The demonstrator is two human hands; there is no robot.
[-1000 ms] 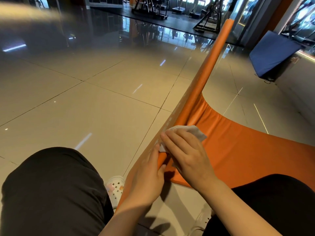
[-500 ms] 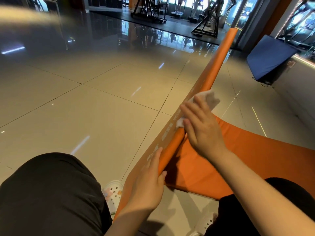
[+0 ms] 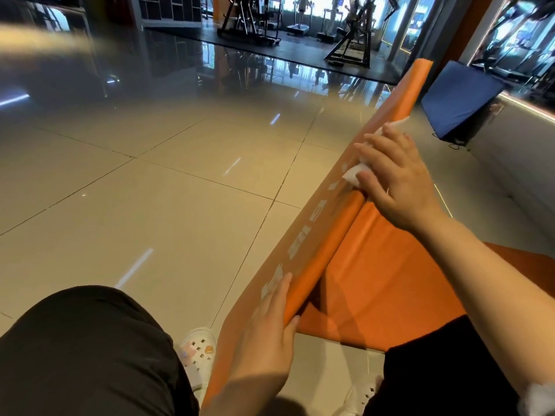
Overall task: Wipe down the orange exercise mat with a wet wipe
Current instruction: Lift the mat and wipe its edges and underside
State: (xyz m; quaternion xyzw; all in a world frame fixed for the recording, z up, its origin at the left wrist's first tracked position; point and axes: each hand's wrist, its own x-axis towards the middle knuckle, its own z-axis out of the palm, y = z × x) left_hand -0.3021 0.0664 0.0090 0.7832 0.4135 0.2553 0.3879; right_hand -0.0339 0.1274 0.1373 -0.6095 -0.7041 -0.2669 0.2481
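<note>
orange foam exercise mat (image 3: 387, 283), partly rolled on tiled floor (image 3: 168, 205); left hand (image 3: 264, 334) fingers flat, steadying roll; right hand (image 3: 393, 178) pressing crumpled white wet wipe (image 3: 354, 174) mid-roll; step: wiping; next likely: stroke toward far end

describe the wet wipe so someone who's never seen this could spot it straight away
Find the long orange exercise mat with its rolled edge running diagonally up the right of the view. Partway up that roll, the right hand presses down on the wet wipe. It is the only crumpled white thing on the mat, peeking out around the fingers.
</note>
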